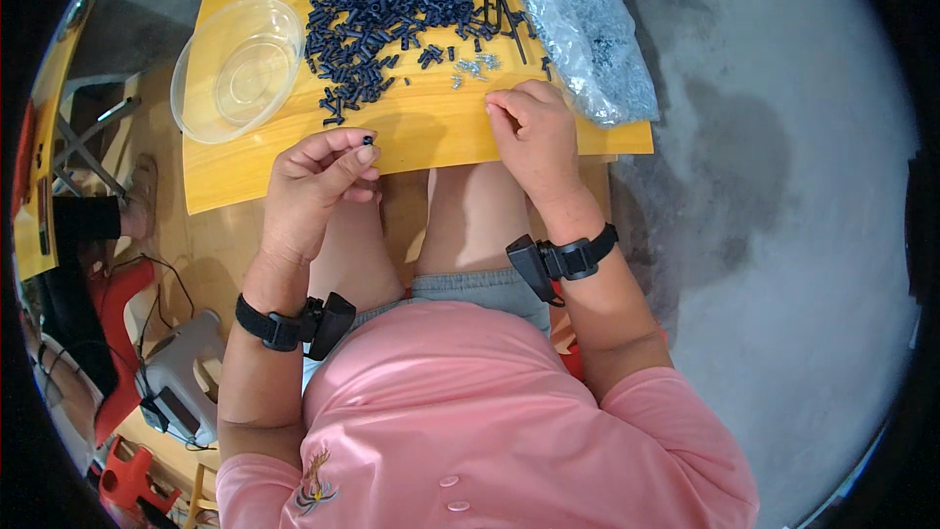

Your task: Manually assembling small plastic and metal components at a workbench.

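Note:
My left hand (318,176) is over the front edge of the yellow table, pinching a small black plastic sleeve (368,140) between thumb and forefinger. To the right, my right hand (534,127) is closed with thumb and forefinger together at the table's front. Whatever it may hold is too small or hidden to make out. Just beyond it lie several small silvery metal pieces (475,66), which look like screws. A large heap of black plastic sleeves (392,0) spreads across the middle of the table, trailing toward my left hand.
A round clear plastic bowl (238,69) stands on the table's left. At the right lies a clear plastic bag (597,39) of small greyish pieces, beside black-handled scissors or tweezers (497,0). Another person's leg (88,218), a red stool (127,333) and a grey stool (186,372) are at left.

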The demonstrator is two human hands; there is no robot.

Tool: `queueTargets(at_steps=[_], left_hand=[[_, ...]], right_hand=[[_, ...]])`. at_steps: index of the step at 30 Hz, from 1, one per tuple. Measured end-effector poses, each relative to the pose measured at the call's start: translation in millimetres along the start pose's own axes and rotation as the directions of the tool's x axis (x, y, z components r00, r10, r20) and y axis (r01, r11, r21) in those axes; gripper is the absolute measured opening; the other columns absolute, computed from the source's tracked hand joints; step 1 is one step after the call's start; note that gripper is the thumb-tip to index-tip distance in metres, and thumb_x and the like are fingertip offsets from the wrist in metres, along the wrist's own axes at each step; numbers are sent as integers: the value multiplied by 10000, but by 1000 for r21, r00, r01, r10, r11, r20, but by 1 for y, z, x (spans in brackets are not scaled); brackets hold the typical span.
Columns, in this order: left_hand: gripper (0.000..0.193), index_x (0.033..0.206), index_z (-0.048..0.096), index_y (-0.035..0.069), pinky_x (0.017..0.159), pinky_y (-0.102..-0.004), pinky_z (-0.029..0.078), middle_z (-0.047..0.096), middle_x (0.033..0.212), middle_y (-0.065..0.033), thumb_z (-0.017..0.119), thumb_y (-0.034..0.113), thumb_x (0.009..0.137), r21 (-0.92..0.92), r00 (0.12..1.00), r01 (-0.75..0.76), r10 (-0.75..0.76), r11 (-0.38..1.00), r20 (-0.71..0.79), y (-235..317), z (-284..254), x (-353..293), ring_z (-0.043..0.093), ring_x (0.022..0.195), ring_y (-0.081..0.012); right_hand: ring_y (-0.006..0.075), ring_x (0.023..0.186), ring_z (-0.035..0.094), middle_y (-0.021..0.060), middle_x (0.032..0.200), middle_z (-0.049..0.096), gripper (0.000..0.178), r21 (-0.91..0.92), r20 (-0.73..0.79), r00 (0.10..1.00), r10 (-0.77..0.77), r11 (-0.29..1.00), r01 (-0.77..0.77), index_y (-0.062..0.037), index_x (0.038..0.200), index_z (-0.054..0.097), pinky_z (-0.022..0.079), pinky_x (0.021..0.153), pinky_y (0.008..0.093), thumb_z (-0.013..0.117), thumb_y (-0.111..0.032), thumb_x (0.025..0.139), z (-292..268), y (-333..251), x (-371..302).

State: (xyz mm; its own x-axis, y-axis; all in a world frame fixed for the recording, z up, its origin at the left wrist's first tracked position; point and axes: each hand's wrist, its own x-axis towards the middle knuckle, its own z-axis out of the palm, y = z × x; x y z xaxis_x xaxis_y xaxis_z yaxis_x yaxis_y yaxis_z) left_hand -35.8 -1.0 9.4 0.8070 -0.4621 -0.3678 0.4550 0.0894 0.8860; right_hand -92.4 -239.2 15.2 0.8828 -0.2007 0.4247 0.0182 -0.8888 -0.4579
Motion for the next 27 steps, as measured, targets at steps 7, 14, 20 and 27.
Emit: queueTargets(at_steps=[7, 14, 20, 27], left_hand=[[210, 1036, 624, 38, 590, -207, 499, 665, 882, -45, 646, 105, 839, 3, 1000, -2, 2, 1000, 17, 2, 1, 0, 615, 731, -92], [210, 1033, 625, 30, 599, -204, 505, 662, 881, -41, 646, 106, 838, 10, 1000, 7, -7, 1000, 6, 4, 1, -2, 614, 737, -91], [219, 1031, 626, 25, 601, -202, 506, 659, 867, -30, 656, 110, 830, -24, 1000, 10, -10, 1000, 14, 3, -1, -2, 614, 743, -84], [189, 993, 646, 30, 604, -186, 474, 655, 831, -15, 667, 92, 816, -26, 998, -65, 65, 998, -10, 1, 10, -6, 591, 711, -62]], right_hand=[[316, 763, 551, 133, 740, 557, 30, -56, 35, 999, -41, 998, 43, -26, 747, 624, 467, 683, 397, 608, -38, 725, 2, -1, 3], [342, 711, 558, 168, 707, 552, 39, -175, 141, 990, -15, 984, 40, -13, 672, 541, 466, 643, 422, 579, -20, 680, 4, 0, 12], [336, 655, 573, 187, 697, 575, 43, -144, 149, 988, 30, 989, -8, -6, 715, 572, 473, 609, 398, 588, -23, 678, -1, 2, 17], [83, 631, 545, 23, 731, 620, 110, 584, 381, 830, 407, 590, -557, -2, 859, 626, 439, 586, 224, 640, -91, 795, -23, -25, 21]])
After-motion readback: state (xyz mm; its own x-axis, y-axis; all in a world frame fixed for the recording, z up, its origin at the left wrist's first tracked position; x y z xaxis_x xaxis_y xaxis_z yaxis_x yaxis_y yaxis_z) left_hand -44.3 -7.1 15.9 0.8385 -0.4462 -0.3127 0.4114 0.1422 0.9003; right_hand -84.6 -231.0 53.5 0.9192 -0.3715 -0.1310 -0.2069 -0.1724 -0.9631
